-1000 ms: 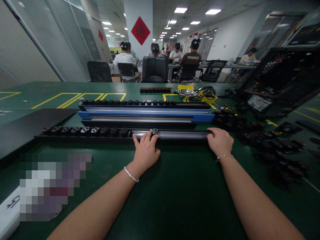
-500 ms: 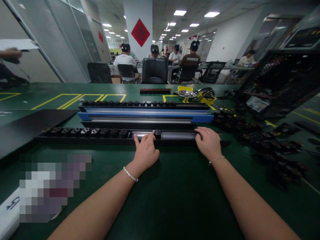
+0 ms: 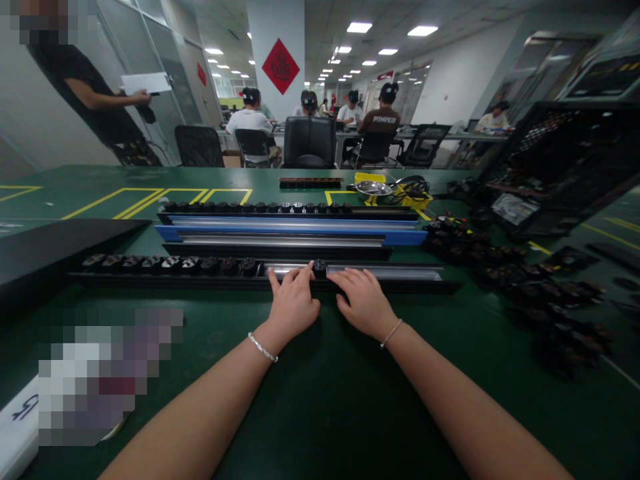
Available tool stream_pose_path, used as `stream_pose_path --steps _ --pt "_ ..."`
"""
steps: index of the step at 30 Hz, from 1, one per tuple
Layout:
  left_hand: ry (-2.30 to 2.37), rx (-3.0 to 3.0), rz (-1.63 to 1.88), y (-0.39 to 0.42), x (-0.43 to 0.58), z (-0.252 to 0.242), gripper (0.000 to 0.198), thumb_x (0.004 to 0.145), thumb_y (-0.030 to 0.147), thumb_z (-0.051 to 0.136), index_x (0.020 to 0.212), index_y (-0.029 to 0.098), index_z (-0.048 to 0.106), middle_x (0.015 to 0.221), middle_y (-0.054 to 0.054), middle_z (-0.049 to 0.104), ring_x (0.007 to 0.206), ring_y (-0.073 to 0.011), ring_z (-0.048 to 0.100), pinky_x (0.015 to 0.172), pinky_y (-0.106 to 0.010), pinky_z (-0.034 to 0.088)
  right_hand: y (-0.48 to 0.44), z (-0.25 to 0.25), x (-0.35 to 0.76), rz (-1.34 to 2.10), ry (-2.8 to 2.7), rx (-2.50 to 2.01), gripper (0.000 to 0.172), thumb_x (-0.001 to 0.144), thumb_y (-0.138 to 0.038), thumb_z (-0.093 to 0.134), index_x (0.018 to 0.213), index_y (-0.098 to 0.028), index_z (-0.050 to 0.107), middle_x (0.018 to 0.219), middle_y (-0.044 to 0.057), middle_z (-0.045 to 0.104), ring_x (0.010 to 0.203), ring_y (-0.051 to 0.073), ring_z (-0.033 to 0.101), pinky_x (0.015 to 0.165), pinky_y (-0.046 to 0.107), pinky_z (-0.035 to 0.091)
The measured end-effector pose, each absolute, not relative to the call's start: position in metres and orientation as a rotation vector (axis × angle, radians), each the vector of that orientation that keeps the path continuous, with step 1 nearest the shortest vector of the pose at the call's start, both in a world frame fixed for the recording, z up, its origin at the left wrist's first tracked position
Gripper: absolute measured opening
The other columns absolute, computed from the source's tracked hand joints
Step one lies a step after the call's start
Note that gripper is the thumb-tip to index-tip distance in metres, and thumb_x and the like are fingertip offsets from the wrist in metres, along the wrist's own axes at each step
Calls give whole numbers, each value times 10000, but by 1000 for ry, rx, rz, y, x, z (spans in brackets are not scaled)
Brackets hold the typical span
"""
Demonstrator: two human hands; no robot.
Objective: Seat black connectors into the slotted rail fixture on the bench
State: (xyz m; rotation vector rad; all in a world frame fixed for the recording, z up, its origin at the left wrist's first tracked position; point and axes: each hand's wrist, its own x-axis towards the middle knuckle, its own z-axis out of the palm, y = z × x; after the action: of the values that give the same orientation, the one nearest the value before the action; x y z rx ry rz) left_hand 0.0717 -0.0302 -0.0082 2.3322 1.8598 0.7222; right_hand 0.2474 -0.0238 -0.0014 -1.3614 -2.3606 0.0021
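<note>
A long black track (image 3: 410,273) with a silvery channel lies across the table in front of me. Several black socket modules (image 3: 210,267) sit side by side along its left part, and one lone socket module (image 3: 319,268) stands near its middle. My left hand (image 3: 294,299) rests at that lone module's left side, thumb spread away and fingertips against the module. On its other side, my right hand (image 3: 365,301) lies over the track with fingers stretched out, fingertips at or close to the module's right edge. Neither hand is wrapped around it.
Behind are a blue rail (image 3: 290,230) and another black track (image 3: 380,213) with modules. Dark loose parts (image 3: 540,287) pile up at right, beside a black open case (image 3: 560,167). A metal bowl (image 3: 374,189) stands farther back. A person (image 3: 95,100) holds papers at left.
My right hand has moved left along the track to the lone socket module, which has shifted slightly right. My left hand has barely moved. The person at left has come further into view.
</note>
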Motion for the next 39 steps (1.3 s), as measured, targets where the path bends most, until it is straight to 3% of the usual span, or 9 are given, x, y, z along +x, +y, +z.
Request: stream_pose_path --steps 11,20,27,39 --pt "1828 2424 719 -30 72 -12 657 700 161 462 1349 188 365 1249 -95 582 1251 -275 431 1084 -674 -42 -21 -5 245 -46 -2370 -1393 429 812 -186 453 1224 -260 549 1212 52 609 1140 210 497 1043 442 245" --pt "1823 2469 694 -31 74 -13 529 685 133 456 1212 172 485 1412 -113 451 1338 -290 335 1082 -686 -11 -17 -3 250 -88 -2414 -1342 416 804 -166 465 1204 -219 568 1181 68 626 1065 202 540 964 375 321" --pt "1798 2464 742 -32 74 -12 421 690 127 457 1102 195 514 1350 -101 514 1317 -277 367 1093 -675 -14 -16 -5 254 -78 -2406 -1320 414 798 -157 467 1194 -216 570 1164 62 635 1052 203 545 958 364 324" --pt "1784 2453 796 -32 74 -14 401 690 111 438 1076 203 498 1292 -94 556 1297 -261 392 1092 -671 -38 -14 -4 264 -61 -2410 -1324 405 795 -162 464 1179 -219 578 1172 51 641 1059 199 560 981 379 317"
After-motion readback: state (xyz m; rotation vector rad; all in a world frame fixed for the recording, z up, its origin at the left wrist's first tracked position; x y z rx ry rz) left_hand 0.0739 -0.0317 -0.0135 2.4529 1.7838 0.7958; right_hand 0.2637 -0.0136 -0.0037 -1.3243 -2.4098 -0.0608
